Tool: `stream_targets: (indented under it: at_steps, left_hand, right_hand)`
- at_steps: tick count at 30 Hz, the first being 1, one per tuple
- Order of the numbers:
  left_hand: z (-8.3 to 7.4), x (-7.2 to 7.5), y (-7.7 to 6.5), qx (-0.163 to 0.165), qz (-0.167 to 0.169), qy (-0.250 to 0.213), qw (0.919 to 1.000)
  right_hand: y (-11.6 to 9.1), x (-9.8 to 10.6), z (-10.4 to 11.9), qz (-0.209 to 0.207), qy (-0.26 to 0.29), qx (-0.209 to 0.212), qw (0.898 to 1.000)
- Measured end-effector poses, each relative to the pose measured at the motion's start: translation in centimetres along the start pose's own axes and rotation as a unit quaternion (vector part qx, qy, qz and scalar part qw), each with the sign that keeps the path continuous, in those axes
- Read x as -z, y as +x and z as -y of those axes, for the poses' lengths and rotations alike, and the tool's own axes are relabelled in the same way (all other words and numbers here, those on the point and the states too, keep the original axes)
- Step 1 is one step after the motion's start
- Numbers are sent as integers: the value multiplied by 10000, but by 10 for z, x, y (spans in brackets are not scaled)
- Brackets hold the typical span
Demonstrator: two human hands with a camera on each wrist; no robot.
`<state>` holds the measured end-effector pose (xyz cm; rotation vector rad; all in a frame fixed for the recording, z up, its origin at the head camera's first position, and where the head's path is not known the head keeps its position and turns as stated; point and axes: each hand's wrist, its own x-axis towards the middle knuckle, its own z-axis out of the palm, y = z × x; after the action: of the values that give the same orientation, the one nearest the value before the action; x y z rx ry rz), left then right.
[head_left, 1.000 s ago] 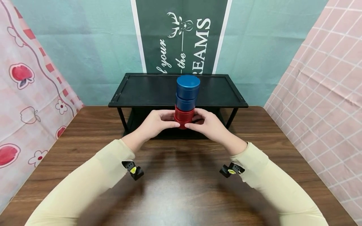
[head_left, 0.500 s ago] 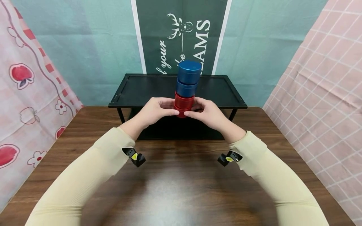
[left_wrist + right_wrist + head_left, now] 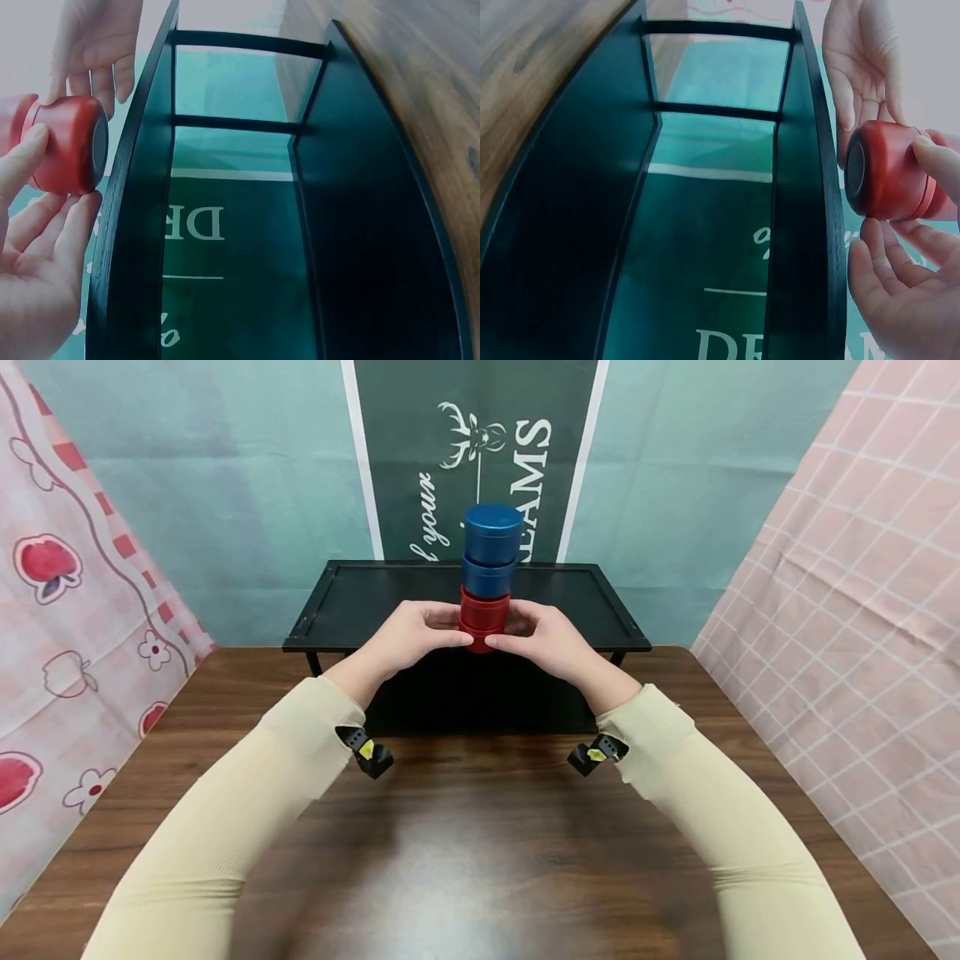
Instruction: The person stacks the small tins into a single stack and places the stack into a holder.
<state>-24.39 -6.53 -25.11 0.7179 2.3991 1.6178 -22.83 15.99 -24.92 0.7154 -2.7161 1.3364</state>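
Note:
A red cylindrical jar (image 3: 484,610) carries a blue cylindrical jar (image 3: 492,537) on top, the two forming one upright stack. My left hand (image 3: 408,637) grips the red jar from the left, thumb in front and fingers behind. From the opposite side my right hand (image 3: 553,642) grips the same jar, its thumb close to the left one. Both wrist views show the dark, round underside of the red jar (image 3: 69,146) just above the shelf's top board and apart from it. The blue jar lies outside the wrist views.
A black two-tier shelf (image 3: 375,593) stands on the wooden table (image 3: 450,827) behind the hands. Its open lower tier (image 3: 555,225) shows in the right wrist view. A teal curtain (image 3: 247,485) hangs behind, with patterned cloths at both sides.
Both hands have lifted the stack from in front of the shelf to above its top board level. The rise is smaller in the last half second. The hold looks the same.

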Motion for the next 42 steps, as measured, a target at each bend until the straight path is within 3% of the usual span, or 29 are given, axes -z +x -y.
stream_targets:
  at_steps: [13,20,42]
  left_hand:
    - [10,4,20,233,43,388,9990]
    - [12,2,30,319,55,376,9988]
    - [0,8,33,723,53,322,9969]
  right_hand:
    - [18,-3,-17,88,203,-172,9996]
    - [25,-3,-22,54,346,-488,9982]
    - [36,-1,-18,-19,-38,-509,9987]
